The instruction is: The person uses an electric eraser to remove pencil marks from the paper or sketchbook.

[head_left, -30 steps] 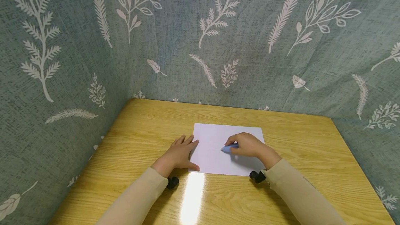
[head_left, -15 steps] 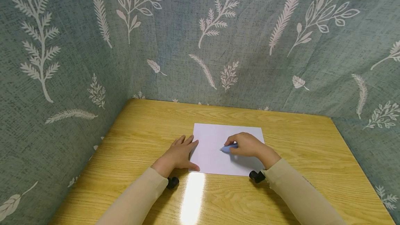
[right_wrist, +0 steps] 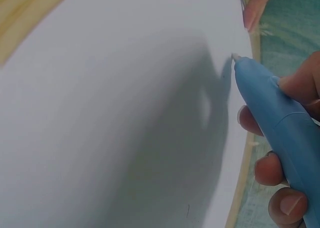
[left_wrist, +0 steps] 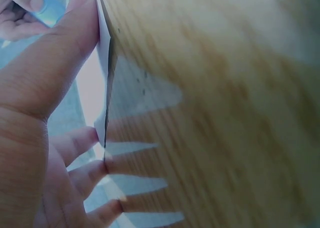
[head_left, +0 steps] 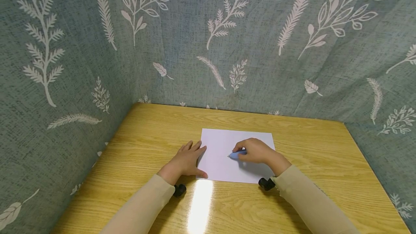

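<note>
My right hand grips a thick blue pen-shaped tool with a short pale tip. A thumb or finger lies by a small raised part on its body, and several fingers curl beneath it. The tip is at or just above a white sheet of paper, near its middle; contact is not clear. My left hand lies at the paper's left edge, fingers spread, with the thumb and one fingertip over the sheet. In the left wrist view the paper's edge lifts slightly off the table beside the thumb.
A wood-grain table lies under the paper, with a bright reflection in front. Leaf-patterned green-blue cloth stands behind and at both sides. Black wrist-worn devices sit at both wrists.
The tool's tip has shifted very slightly left and toward the near side, with my right hand following. My left hand and the paper stay where they were.
</note>
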`<state>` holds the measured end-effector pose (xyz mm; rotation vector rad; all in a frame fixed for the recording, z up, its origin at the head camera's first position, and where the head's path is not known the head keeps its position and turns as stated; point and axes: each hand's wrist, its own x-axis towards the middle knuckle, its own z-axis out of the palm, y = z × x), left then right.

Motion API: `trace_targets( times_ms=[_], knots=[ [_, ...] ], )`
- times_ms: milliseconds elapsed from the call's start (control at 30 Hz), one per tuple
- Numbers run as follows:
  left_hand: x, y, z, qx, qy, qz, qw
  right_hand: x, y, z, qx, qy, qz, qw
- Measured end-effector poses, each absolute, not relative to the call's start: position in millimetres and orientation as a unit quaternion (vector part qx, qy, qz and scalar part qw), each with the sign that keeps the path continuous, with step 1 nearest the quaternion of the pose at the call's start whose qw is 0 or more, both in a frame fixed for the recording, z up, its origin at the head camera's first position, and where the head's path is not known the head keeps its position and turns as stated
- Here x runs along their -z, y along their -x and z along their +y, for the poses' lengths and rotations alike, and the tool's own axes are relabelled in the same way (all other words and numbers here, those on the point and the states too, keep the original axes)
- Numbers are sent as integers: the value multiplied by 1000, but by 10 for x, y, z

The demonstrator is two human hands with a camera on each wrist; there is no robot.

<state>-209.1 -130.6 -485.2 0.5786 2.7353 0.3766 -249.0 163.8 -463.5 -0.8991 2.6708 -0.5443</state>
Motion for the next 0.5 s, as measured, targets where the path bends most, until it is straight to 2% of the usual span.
trace_targets(
  times_ms=[500],
  knots=[
    [4898,2113,-1356,-131,-211,956,155,4679,2483,1584,187,308,924,130]
  ],
)
